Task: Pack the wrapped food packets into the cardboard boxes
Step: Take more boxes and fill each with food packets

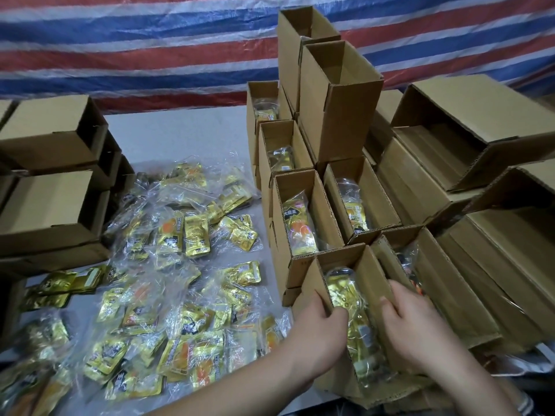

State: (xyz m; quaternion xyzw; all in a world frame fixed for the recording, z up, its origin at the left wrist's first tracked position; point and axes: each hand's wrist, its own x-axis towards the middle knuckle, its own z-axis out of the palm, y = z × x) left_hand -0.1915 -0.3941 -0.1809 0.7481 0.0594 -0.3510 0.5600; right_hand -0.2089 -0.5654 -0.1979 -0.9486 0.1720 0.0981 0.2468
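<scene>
The left hand is curled over the near-left wall of the nearest cardboard box, thumb inside, while the right hand is clamped on its right wall — seemingly so the box is kept square and steady. A clear-bagged bundle of gold packets lies lengthwise inside it. Filled boxes are ranked just beyond; loose bagged packets are spread at left on the table, within easy reach.

The near end of the clear-wrapped gold foil packet is hidden behind both hands. At three o'clock, the open brown cardboard box runs off the edge. At seven o'clock, loose gold packets blur, print unreadable.
</scene>
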